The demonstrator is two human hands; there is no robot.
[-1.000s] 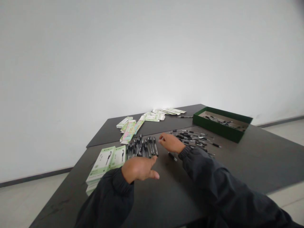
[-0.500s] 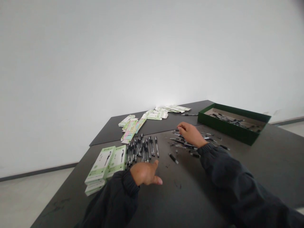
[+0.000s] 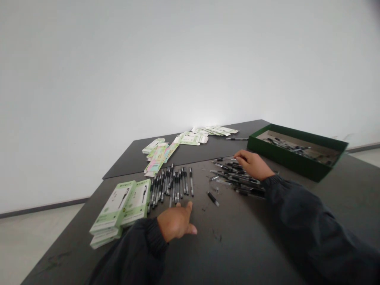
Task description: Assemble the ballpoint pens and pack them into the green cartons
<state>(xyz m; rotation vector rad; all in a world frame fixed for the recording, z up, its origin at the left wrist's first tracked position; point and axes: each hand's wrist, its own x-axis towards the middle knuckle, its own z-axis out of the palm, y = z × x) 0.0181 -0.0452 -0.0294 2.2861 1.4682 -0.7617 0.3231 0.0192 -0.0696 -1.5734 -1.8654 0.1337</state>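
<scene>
My left hand (image 3: 175, 222) is over the near end of a row of black-and-clear pens (image 3: 177, 184), thumb and index finger spread apart, nothing seen in it. My right hand (image 3: 252, 164) hovers at the far edge of a loose heap of pens (image 3: 234, 176), its thumb and fingertips pinched at the clear end of a pen (image 3: 224, 159). One short black pen piece (image 3: 213, 198) lies alone between the two groups. Left of the row are stacked white-and-green pen boxes (image 3: 135, 202).
A green open box (image 3: 293, 156) with pens inside stands at the right. Flattened cartons (image 3: 192, 138) spread along the back of the dark table (image 3: 237, 245), with more cartons (image 3: 157, 156) at the back left. A single pen (image 3: 236, 139) lies near the green box.
My right hand has shifted right across the pen heap, uncovering more pens. My left hand stays spread beside the row. The view has moved slightly.
</scene>
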